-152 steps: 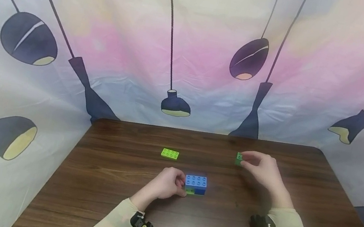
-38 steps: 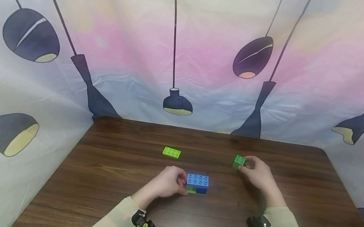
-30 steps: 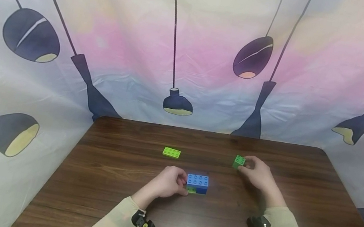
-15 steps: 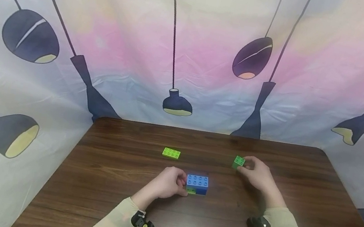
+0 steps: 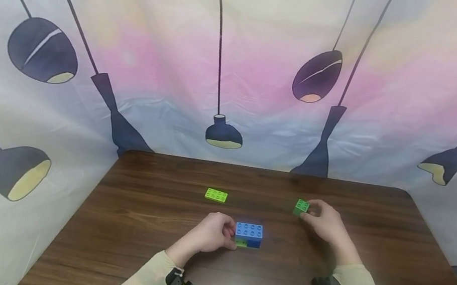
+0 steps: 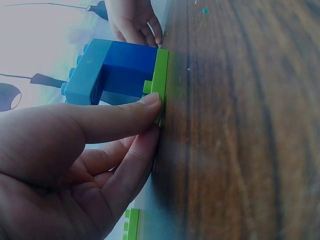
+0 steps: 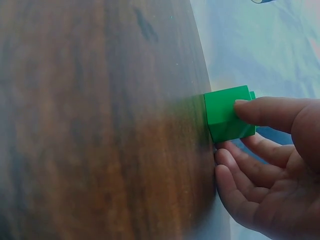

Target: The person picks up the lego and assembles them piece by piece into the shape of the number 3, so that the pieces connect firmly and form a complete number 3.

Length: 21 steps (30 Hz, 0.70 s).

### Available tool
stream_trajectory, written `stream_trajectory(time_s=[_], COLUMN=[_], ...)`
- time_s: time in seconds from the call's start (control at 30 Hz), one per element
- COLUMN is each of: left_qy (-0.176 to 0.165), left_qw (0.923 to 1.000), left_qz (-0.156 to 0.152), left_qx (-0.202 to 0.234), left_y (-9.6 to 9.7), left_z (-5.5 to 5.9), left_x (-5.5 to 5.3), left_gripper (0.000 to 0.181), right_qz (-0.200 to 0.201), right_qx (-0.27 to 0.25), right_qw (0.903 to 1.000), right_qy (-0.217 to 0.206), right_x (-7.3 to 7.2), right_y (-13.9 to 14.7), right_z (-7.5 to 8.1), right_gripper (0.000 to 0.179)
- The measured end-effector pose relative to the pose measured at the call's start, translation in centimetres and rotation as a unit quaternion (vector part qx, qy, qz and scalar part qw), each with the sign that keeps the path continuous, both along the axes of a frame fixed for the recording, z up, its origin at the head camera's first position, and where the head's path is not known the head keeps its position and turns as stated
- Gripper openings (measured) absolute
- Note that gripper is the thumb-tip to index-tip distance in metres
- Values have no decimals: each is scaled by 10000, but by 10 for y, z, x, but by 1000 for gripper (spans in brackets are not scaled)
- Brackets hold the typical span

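Observing by feed, both hands at work on the bench.

Left hand: thumb and finger pinch the near-left end of the lime base plate. That plate lies flat on the bench as the bottom of a small build. On it stands a dark blue brick, covering only its right-hand part as I see it from the head camera. A lighter blue brick sits across the top, studs up, overhanging to the left, so a gap shows between its underside and the base plate.

Right hand: thumb and fingers grip a green brick by its right side. Brick is upright, studs up, at the bench surface; I cannot tell whether any weight is off the wood. It is apart from the build, farther back and to the right.

Progress, my reading: three pieces are joined, base to top. Two are not: the green brick and a loose lime plate, which lies flat behind the build, slightly left, touched by neither hand. The gap is unfilled and the top studs are bare. I judge the assembly partly done, with the loose pieces outstanding.
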State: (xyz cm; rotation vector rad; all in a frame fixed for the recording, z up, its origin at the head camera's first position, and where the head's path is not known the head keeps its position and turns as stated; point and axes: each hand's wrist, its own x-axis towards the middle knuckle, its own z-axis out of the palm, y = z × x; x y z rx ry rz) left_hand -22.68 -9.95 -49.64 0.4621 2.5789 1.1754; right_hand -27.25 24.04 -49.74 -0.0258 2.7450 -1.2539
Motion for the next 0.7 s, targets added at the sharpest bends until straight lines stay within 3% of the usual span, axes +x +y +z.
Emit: stream_trajectory(time_s=[0.7], left_qy=[20], left_qw=[10000], left_qz=[-73], left_qx=[49], left_y=[0], left_z=[-1], left_x=[0], left_gripper=[29], right_qz=[-33], right_qx=[-67], right_qw=[10000], right_qy=[-29], right_x=[0], right_y=[2], right_z=[0], right_gripper=[58])
